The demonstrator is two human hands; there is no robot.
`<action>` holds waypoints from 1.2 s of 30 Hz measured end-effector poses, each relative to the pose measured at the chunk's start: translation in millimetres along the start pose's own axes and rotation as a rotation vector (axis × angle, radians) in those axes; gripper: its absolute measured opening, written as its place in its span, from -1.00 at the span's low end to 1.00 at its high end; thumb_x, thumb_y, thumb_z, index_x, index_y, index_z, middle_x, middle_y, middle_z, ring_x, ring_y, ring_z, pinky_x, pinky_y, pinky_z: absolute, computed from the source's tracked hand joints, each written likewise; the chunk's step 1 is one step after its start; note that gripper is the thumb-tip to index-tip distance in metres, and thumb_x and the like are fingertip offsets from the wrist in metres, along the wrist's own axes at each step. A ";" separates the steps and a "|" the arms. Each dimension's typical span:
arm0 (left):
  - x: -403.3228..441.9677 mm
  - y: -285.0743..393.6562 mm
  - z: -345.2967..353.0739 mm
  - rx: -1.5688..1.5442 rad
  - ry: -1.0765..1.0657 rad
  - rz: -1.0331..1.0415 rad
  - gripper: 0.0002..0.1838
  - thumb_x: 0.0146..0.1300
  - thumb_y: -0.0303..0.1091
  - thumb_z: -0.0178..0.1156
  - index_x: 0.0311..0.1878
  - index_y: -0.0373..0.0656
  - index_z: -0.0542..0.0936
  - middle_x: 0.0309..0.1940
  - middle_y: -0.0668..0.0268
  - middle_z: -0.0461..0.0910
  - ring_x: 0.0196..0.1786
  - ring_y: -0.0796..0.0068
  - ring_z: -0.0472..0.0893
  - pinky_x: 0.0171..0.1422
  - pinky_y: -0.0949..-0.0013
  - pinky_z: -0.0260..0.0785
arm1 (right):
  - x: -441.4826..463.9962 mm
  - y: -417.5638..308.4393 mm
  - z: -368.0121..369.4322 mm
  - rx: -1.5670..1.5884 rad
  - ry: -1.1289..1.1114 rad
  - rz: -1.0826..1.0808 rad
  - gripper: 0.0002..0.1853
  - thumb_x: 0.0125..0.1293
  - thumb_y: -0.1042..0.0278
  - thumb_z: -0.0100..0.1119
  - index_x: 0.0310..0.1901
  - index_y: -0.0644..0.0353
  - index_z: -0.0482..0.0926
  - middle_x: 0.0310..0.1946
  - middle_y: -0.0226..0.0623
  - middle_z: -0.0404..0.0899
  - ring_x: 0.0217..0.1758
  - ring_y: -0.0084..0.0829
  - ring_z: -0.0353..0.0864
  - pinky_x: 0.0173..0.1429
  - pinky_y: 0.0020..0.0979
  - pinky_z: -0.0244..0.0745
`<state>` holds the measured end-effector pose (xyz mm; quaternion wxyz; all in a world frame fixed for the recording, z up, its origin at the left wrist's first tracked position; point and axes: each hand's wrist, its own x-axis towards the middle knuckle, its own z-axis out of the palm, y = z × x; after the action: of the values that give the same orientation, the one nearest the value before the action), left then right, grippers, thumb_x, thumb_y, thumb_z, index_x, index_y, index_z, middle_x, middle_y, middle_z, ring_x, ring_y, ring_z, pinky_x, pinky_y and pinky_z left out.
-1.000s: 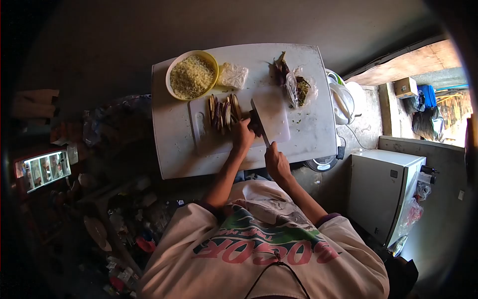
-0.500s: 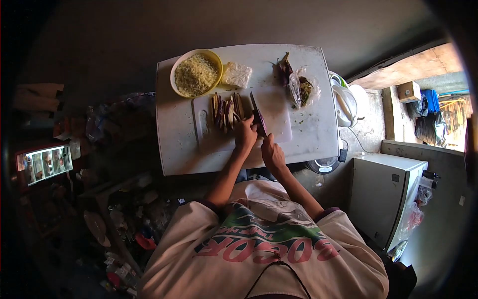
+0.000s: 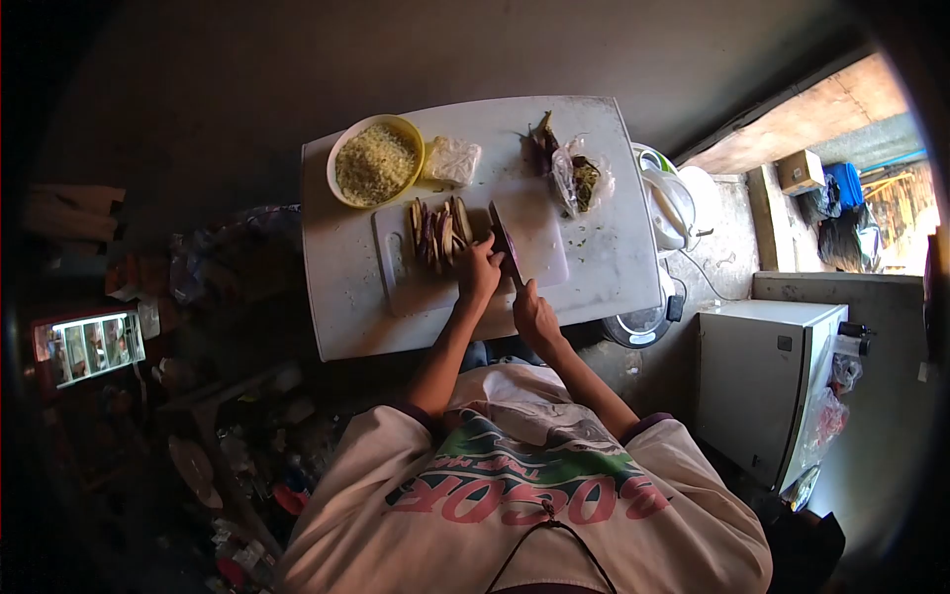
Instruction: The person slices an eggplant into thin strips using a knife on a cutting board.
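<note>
My right hand (image 3: 536, 315) is wrapped round the handle of a knife (image 3: 502, 228), whose blade points away from me over the white cutting board (image 3: 546, 252). Close to the blade's left side, my left hand (image 3: 480, 269) has its fingers bent down on a dark purple eggplant piece (image 3: 510, 253), mostly hidden by the fingers and the blade. Cut eggplant strips (image 3: 435, 233), purple-skinned with pale flesh, lie side by side on the left half of the board, just beyond my left hand.
On the white table (image 3: 341, 287) stand a yellow bowl (image 3: 420, 148) of pale chopped food and a plastic-wrapped pale block (image 3: 453, 161). Whole eggplants (image 3: 543, 148) and a clear plastic bag (image 3: 586, 183) with greenish scraps lie at back right. A white refrigerator (image 3: 747, 386) stands right.
The view has shifted, so the table sits slightly further left and lower. Both hands stay at the board, the right still on the knife; the blade has moved only slightly.
</note>
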<state>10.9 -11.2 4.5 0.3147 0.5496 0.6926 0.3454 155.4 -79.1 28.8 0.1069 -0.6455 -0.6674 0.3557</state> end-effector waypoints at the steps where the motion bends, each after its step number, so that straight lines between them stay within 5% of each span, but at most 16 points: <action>1: 0.8 0.4 -0.1 0.017 -0.002 0.016 -0.50 0.04 -0.43 0.40 0.12 -0.24 0.58 -0.39 0.06 0.61 -0.32 0.09 0.62 -0.21 0.17 0.42 | 3.0 5.3 4.1 0.065 0.005 -0.023 -0.75 0.37 0.31 -0.12 -0.06 0.31 0.19 -0.50 0.29 0.53 -0.38 0.33 0.53 -0.25 0.23 0.38; 11: 0.5 -3.6 4.1 0.073 0.041 0.040 -0.52 0.02 -0.44 0.40 0.08 -0.26 0.60 -0.45 0.08 0.58 -0.36 0.07 0.60 -0.24 0.16 0.40 | -40.9 9.4 -15.2 0.005 -0.066 0.080 -0.78 0.40 0.28 -0.17 -0.14 0.27 0.19 -0.54 0.26 0.52 -0.42 0.33 0.53 -0.27 0.24 0.38; 18: 1.3 -4.6 2.7 0.053 0.051 0.057 -0.54 0.04 -0.42 0.40 0.07 -0.28 0.60 -0.42 0.08 0.59 -0.35 0.12 0.60 -0.23 0.20 0.41 | 5.7 4.5 -2.3 -0.031 0.080 -0.080 -0.77 0.41 0.25 -0.18 -0.09 0.26 0.23 -0.51 0.20 0.56 -0.39 0.28 0.56 -0.24 0.22 0.40; 27: 2.8 -19.9 15.0 -0.185 0.038 -0.031 -0.49 0.07 -0.42 0.40 0.13 -0.30 0.56 -0.65 0.15 0.55 -0.60 0.39 0.47 -0.38 0.30 0.33 | -30.2 28.8 -16.5 0.041 -0.087 0.014 -0.78 0.40 0.26 -0.19 -0.15 0.27 0.20 -0.49 0.32 0.54 -0.35 0.36 0.53 -0.22 0.27 0.37; 36: 1.3 -5.6 9.2 -0.180 0.012 -0.032 -0.48 0.10 -0.50 0.36 0.18 -0.31 0.53 -0.63 0.21 0.54 -0.54 0.51 0.53 -0.44 0.35 0.37 | 22.2 21.4 -12.9 0.120 -0.014 -0.114 -0.75 0.40 0.24 -0.17 -0.16 0.31 0.20 -0.48 0.38 0.52 -0.35 0.40 0.52 -0.19 0.25 0.39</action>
<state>15.1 -9.6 -5.4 0.3641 0.5056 0.6694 0.4046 176.7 -55.8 18.0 0.1608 -0.5965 -0.6813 0.3927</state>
